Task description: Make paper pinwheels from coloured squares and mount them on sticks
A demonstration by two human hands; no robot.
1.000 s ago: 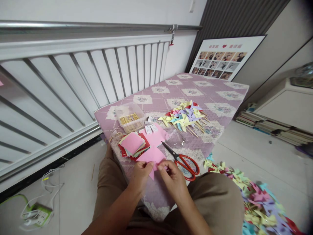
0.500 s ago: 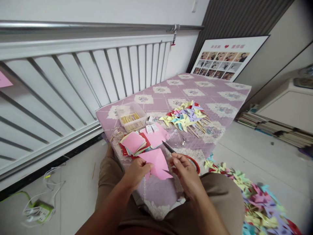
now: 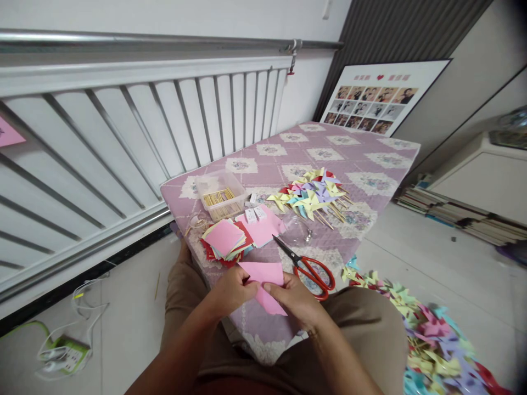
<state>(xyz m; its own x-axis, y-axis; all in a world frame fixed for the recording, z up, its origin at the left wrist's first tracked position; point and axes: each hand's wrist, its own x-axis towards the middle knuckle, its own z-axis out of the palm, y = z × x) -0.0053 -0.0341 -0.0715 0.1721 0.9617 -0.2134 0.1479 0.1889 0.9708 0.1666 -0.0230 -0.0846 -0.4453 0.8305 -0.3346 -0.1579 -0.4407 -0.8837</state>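
Between both hands is a piece of pink paper (image 3: 263,272), partly folded, held over the near edge of the table. My left hand (image 3: 234,292) pinches its left side between thumb and fingers. On the right side my right hand (image 3: 294,296) closes on the same paper, thumb pressed near its middle. Scissors with red handles (image 3: 315,277) lie on the cloth just beyond my right hand. A stack of coloured paper squares (image 3: 225,240), pink on top, sits past my left hand. Beside it are more pink sheets (image 3: 263,227) with small white boxes on them.
A clear plastic box (image 3: 222,197) of thin sticks stands at the table's left. Finished paper pinwheels (image 3: 315,195) lie mid-table; many more pinwheels (image 3: 436,334) cover the floor at right. A radiator (image 3: 164,126) runs along the left. A power strip (image 3: 69,354) lies on the floor.
My right hand has moved left and down from beside the paper and now grips it. The paper's corners have been folded inward. The scissors stay in place, now less covered.
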